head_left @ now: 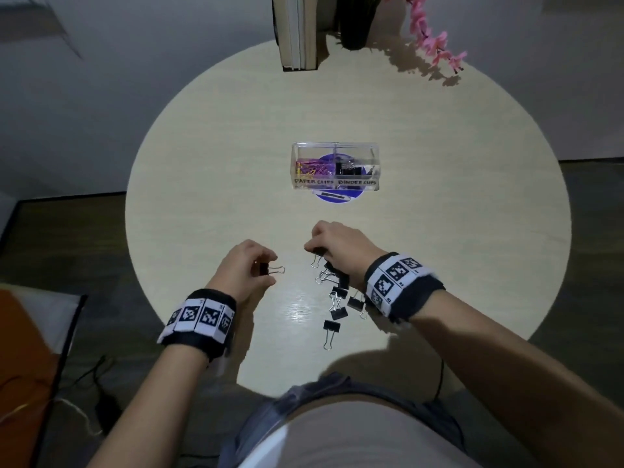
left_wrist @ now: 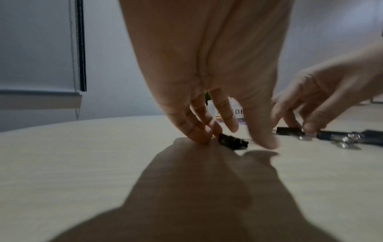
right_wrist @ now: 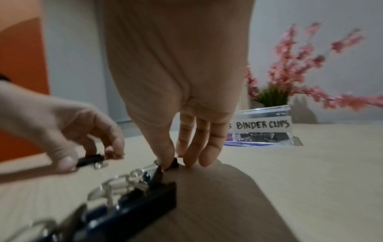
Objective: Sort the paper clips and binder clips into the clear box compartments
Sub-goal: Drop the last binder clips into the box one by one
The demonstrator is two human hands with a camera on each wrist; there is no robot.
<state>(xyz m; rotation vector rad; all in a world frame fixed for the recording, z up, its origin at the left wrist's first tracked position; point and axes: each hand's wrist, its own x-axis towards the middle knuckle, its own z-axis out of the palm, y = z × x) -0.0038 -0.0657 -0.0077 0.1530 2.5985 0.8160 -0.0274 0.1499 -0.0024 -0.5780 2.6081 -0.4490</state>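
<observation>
Counter [head_left: 202, 163] first: it is round, of pale wood grain, and it carries everything we see. At its far edge stand some upright books [head_left: 297, 32], a dark plant pot [head_left: 358, 25] and a branch of pink flowers [head_left: 435, 42].

Near the middle of the counter sits the clear box [head_left: 335, 148], on top of a purple disc [head_left: 337, 197]. The box has two compartments with handwritten labels. The left one, marked PAPER CLIPS, holds coloured paper clips [head_left: 312, 167]. The right one, marked BINDER CLIPS, holds some black binder clips [head_left: 351, 167].

Closer to us, both of our hands are low over the counter, each with a band of black and white markers on the wrist. Our left hand [head_left: 244, 268] pinches one black binder clip [head_left: 270, 269] between thumb and fingers, and the wire handles of this clip point to the right. Our right hand [head_left: 339, 246] pinches another binder clip [head_left: 317, 256] at the top of the loose pile of binder clips [head_left: 339, 298]. This pile lies on the counter just beside and under our right wrist, well apart from the box. The lowest clip [head_left: 331, 331] of the pile lies a little separate, nearest to our body.
</observation>
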